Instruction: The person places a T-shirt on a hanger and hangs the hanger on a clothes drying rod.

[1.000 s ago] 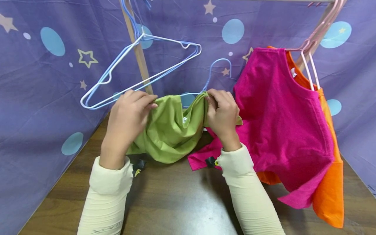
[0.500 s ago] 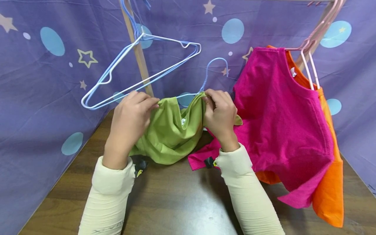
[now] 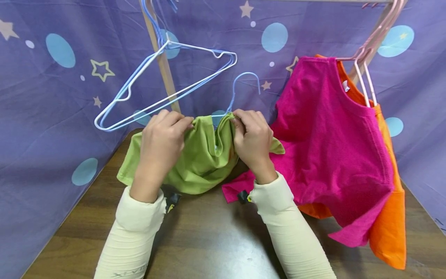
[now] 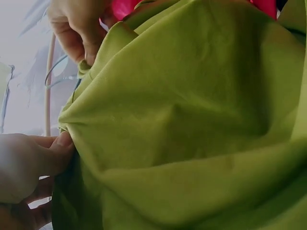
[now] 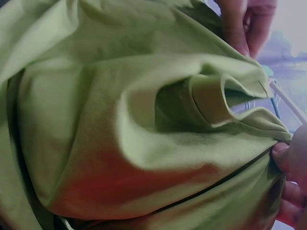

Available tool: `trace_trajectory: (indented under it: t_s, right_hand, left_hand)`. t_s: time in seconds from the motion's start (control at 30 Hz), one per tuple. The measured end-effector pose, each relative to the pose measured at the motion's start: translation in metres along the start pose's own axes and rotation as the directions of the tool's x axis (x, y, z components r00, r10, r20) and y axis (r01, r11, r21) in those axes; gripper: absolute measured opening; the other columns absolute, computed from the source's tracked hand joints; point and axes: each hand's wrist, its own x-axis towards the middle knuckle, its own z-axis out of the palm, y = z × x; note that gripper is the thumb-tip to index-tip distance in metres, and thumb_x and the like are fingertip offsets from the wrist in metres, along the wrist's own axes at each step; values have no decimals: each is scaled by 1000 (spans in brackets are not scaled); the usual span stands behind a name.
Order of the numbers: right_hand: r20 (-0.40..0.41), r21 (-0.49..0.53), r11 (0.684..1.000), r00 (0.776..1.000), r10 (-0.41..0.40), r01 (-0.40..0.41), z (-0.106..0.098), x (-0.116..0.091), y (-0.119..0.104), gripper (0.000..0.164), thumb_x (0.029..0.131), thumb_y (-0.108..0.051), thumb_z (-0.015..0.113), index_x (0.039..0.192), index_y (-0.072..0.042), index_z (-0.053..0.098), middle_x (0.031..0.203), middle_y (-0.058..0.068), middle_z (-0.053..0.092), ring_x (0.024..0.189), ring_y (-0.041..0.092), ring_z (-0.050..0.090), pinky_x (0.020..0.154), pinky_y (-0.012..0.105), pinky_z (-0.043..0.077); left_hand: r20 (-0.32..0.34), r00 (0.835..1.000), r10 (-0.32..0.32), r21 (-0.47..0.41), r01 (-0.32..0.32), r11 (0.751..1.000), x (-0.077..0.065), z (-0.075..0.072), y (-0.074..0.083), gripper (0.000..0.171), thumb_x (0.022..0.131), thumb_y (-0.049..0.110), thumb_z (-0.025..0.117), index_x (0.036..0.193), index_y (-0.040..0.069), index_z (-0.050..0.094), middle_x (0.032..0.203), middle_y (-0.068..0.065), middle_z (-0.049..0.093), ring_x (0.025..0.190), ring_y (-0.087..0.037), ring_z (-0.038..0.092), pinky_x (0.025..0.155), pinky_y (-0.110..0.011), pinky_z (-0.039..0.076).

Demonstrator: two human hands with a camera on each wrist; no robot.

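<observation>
A green shirt (image 3: 198, 170) hangs in folds between both hands, just above the table. My left hand (image 3: 162, 143) pinches its left shoulder, thumb against the cloth in the left wrist view (image 4: 60, 143). With thumb and fingers, my right hand (image 3: 253, 141) pinches the other shoulder beside the neckline. A blue hanger (image 3: 231, 101) is inside the shirt; its hook stands up out of the collar, and most of its bar is hidden by cloth. In the right wrist view the collar (image 5: 208, 103) bunches into a loop.
White and blue hangers (image 3: 139, 73) hang from the rack at left. A magenta shirt (image 3: 334, 155) and an orange shirt (image 3: 390, 217) hang at right on pink hangers (image 3: 364, 73). Below is a wooden table (image 3: 216, 240); a patterned purple curtain (image 3: 209, 23) stands behind.
Both hands have come closer together, the right one moving left. The blue hook has shifted left along with the shirt. The shirt's left sleeve now shows beyond my left hand.
</observation>
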Motion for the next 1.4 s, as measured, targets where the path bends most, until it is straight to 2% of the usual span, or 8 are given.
trace_trajectory:
  t_s: [0.13, 0.3, 0.57, 0.73, 0.93, 1.17, 1.4]
  right_hand:
    - [14, 44, 999, 1000, -26, 25, 1, 0, -1, 8, 93, -8, 73, 97, -2, 76, 87, 10, 72, 79, 32, 61, 72, 42, 50]
    - [24, 117, 991, 998, -65, 62, 0, 3, 2, 9, 94, -6, 72, 98, 1, 75, 89, 12, 73, 81, 32, 63, 76, 43, 50]
    - [54, 127, 988, 994, -100, 92, -2, 4, 6, 12, 97, -9, 69, 100, 1, 75, 90, 12, 72, 82, 31, 63, 76, 42, 49]
    - [104, 173, 981, 989, -102, 83, -8, 8, 9, 20, 94, -13, 74, 107, 3, 74, 97, 14, 73, 88, 30, 66, 80, 41, 49]
    - [191, 214, 977, 979, -66, 24, -23, 13, 21, 37, 87, -16, 84, 117, 2, 71, 105, 15, 73, 96, 28, 65, 86, 39, 49]
    - [238, 219, 976, 970, -55, 2, -36, 15, 32, 36, 83, -9, 85, 116, 2, 72, 107, 15, 73, 97, 27, 66, 87, 38, 50]
    - [221, 192, 981, 974, -55, 12, -40, 16, 36, 31, 84, 3, 81, 113, 4, 71, 105, 16, 73, 95, 29, 67, 85, 38, 51]
  left_hand:
    - [-13, 1000, -9, 5, 9, 1000, 0, 0, 2, 10, 91, 7, 75, 97, -1, 77, 88, -15, 73, 69, -31, 58, 58, -39, 47]
    - [-64, 998, -27, 3, 27, 1000, 0, -1, 2, 6, 91, 5, 74, 93, 0, 77, 86, -14, 73, 67, -30, 58, 56, -38, 47]
    - [-110, 992, -59, 2, 59, 998, -1, -5, -1, 7, 93, 5, 73, 92, 0, 78, 87, -12, 74, 69, -31, 59, 60, -41, 50]
    - [-115, 988, -98, -19, 97, 995, -1, -9, -5, 8, 93, 7, 73, 93, 0, 78, 87, -12, 74, 70, -32, 60, 61, -43, 51]
    - [-135, 976, -169, -58, 162, 985, -1, -16, -13, 11, 95, 9, 71, 93, 1, 78, 87, -12, 74, 73, -34, 60, 60, -46, 50]
    - [-186, 955, -229, -101, 214, 972, -1, -22, -17, 12, 96, 7, 69, 91, 3, 80, 85, -11, 74, 70, -34, 58, 59, -48, 47]
    - [-185, 953, -239, -113, 221, 969, -3, -26, -22, 13, 96, 8, 70, 93, 0, 79, 87, -14, 74, 71, -35, 58, 63, -48, 49]
